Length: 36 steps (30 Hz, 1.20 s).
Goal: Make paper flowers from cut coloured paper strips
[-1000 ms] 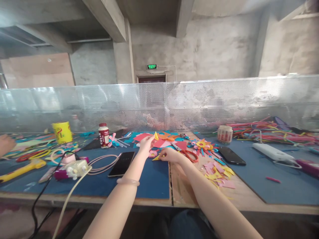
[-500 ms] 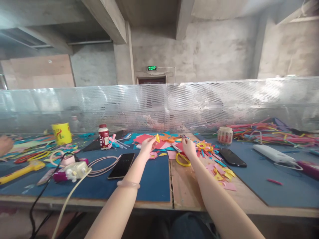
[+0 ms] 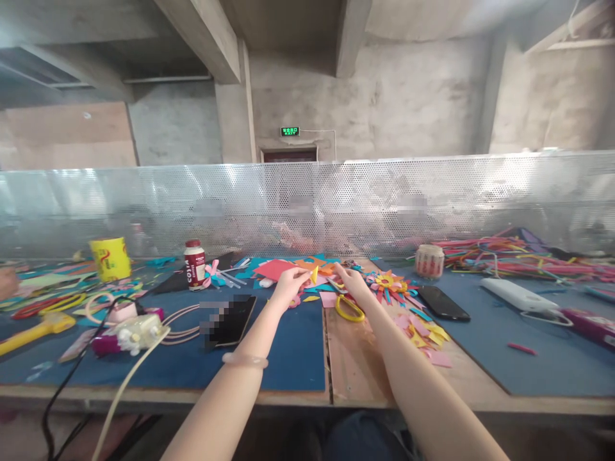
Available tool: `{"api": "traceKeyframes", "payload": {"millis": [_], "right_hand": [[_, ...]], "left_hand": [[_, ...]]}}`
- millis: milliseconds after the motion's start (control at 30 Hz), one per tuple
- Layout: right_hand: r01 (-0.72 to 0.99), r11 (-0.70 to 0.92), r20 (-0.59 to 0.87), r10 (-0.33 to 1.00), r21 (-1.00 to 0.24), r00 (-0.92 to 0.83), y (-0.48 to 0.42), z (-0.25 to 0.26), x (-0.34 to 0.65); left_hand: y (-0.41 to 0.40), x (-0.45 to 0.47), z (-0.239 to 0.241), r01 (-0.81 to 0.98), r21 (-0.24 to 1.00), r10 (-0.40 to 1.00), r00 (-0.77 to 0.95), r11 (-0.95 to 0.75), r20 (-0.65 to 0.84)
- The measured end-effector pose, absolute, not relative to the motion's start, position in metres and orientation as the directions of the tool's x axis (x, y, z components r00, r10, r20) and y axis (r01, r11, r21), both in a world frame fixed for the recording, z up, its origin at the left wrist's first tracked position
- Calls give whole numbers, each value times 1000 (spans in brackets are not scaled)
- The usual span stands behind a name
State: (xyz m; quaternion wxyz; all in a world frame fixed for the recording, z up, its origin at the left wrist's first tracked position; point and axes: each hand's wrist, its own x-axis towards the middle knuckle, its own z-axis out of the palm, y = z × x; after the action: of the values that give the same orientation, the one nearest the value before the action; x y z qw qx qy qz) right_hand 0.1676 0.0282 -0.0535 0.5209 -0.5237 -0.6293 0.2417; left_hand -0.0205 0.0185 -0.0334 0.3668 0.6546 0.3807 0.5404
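Observation:
My left hand [image 3: 291, 285] pinches a small folded piece of yellow paper [image 3: 314, 275] between thumb and fingertips, above the table. Just to its right, my right hand [image 3: 350, 280] has its fingers drawn together; whatever they hold, if anything, is too small to make out. Yellow-handled scissors [image 3: 350, 310] lie right below my right hand, the handles toward me. Beneath and behind both hands spread coloured paper sheets, a red sheet [image 3: 275, 269] among them. A pink paper flower [image 3: 293, 300] is partly covered by my left hand. An orange and yellow paper flower [image 3: 385, 282] lies right of my right hand.
Phones [image 3: 444, 303] lie on both sides, a cabled power strip [image 3: 129, 334] at left. A coffee bottle [image 3: 194, 266], yellow tub [image 3: 110, 259] and glass jar [image 3: 429, 261] stand farther back. A perforated metal screen [image 3: 230, 205] borders the table. Another person's hand [image 3: 7, 282] shows far left.
My left hand has moved slightly right with the yellow paper, which is now turned more upright. My right hand has shifted left, its fingers reaching closer to the paper.

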Motion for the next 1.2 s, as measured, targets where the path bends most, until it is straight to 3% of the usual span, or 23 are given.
{"api": "traceKeyframes", "payload": {"millis": [100, 167, 433, 800, 1200], "right_hand": [[182, 433, 406, 899, -883, -165, 19, -47, 151], [115, 456, 421, 875, -883, -238, 15, -46, 143], [-90, 373, 383, 907, -923, -173, 14, -50, 135], [-193, 383, 410, 903, -903, -128, 15, -51, 137], [-406, 263, 337, 933, -875, -123, 15, -55, 130]], "left_hand": [[19, -19, -35, 136, 847, 852, 196, -513, 485], [21, -18, -36, 121, 834, 834, 222, -538, 506], [26, -20, -39, 106, 821, 816, 237, -561, 527], [18, -18, -36, 154, 805, 809, 261, -573, 526], [23, -17, -39, 144, 797, 791, 313, -587, 526]]}}
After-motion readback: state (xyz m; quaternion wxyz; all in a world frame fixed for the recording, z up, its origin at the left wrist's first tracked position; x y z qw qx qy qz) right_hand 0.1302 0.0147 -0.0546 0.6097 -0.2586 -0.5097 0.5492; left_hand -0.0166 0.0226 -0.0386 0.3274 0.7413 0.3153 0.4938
